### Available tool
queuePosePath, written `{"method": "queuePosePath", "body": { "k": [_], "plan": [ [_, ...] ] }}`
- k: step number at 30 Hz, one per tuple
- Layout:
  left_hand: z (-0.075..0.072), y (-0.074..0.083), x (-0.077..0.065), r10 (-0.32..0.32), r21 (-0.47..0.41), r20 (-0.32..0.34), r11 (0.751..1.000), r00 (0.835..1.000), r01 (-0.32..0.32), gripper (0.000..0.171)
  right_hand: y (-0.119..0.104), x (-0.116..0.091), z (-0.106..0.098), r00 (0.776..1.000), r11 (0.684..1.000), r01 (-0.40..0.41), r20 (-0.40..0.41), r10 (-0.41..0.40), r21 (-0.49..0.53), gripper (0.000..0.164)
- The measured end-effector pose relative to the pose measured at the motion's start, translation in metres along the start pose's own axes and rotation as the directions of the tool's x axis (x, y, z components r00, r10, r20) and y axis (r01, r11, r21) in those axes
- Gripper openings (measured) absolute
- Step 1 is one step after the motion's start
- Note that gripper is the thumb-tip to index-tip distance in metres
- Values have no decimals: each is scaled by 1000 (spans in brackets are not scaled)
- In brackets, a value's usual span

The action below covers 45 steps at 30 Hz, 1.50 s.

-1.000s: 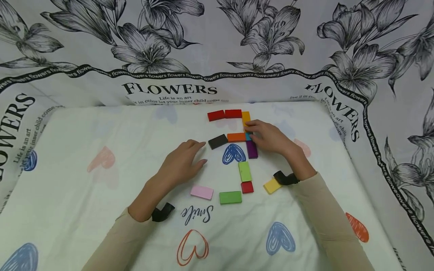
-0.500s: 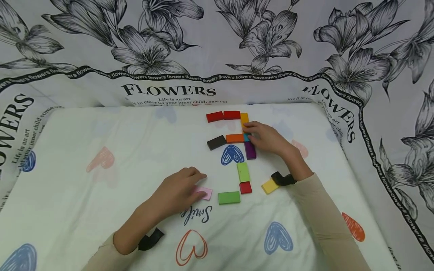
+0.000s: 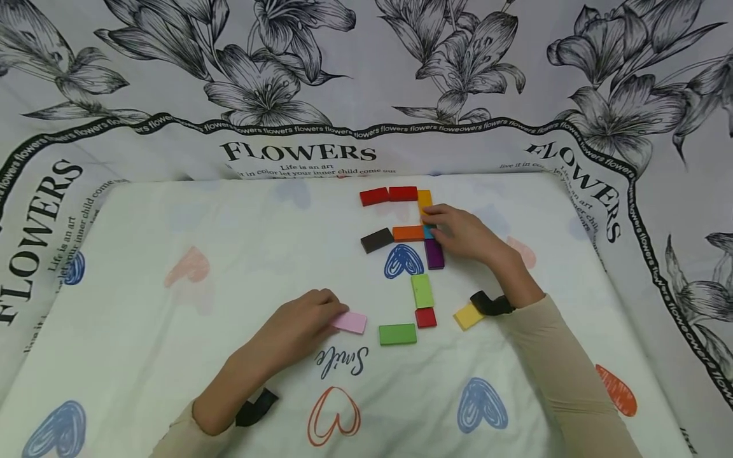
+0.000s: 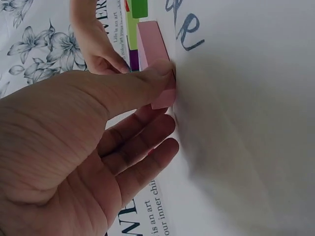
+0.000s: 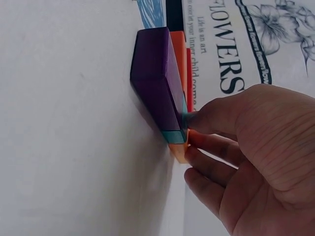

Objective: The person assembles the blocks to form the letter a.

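My left hand (image 3: 303,324) pinches a pink wooden block (image 3: 350,322) between thumb and fingers. In the left wrist view the thumb lies across the pink block (image 4: 153,44). Farther off, my right hand (image 3: 466,232) holds a small teal block (image 3: 428,232) with thumb and fingertips, partly hiding it. That block sits between an amber block (image 3: 424,198) and a purple block (image 3: 434,254). In the right wrist view the thumb touches the teal block (image 5: 173,136), with other fingertips beside the amber end. An orange block (image 3: 408,233) and a dark grey block (image 3: 376,240) extend leftward.
Two red blocks (image 3: 403,193) lie at the top of the row. Below the purple block are a light green block (image 3: 422,291), a small red block (image 3: 425,317) and a green block (image 3: 397,334). A yellow block (image 3: 468,316) lies partly under the black right wrist strap (image 3: 491,303).
My left hand has come down from near the dark grey block to the pink block and taken hold of it. The right hand has stayed at the teal block.
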<state>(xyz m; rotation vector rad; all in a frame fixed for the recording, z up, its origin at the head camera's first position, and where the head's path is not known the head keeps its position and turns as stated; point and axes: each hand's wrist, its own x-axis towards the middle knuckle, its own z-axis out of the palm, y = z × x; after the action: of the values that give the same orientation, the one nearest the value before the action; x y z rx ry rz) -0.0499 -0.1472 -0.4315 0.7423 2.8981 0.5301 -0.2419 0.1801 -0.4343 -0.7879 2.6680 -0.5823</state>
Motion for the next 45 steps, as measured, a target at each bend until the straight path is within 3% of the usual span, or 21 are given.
{"method": "queuePosePath", "body": {
  "k": [9, 17, 21, 27, 32, 45],
  "plan": [
    [1, -4, 8, -132, -7, -25, 991, 991, 132, 31, -3, 1, 3, 1000, 1000, -6, -17, 6, 8, 43],
    [1, -3, 6, -297, -52, -102, 955, 949, 293, 29, -10, 1, 20, 1000, 1000, 17, 3, -17, 3, 43],
    [0, -1, 21, -358, -76, -133, 934, 924, 350, 27, -10, 1, 20, 1000, 1000, 13, -8, -13, -11, 42],
    [-2, 3, 53, -450, -86, -119, 893, 885, 443, 24, -7, 0, 9, 1000, 999, 19, -16, -19, -40, 43],
    [-3, 5, 70, -475, -61, -85, 880, 876, 471, 26, -5, 0, 6, 1000, 1000, 22, -22, -22, -17, 43],
    [2, 13, 83, -487, -58, -58, 873, 871, 485, 34, -3, -1, 0, 1000, 1000, 14, -18, -14, -15, 44]
  ]
}}
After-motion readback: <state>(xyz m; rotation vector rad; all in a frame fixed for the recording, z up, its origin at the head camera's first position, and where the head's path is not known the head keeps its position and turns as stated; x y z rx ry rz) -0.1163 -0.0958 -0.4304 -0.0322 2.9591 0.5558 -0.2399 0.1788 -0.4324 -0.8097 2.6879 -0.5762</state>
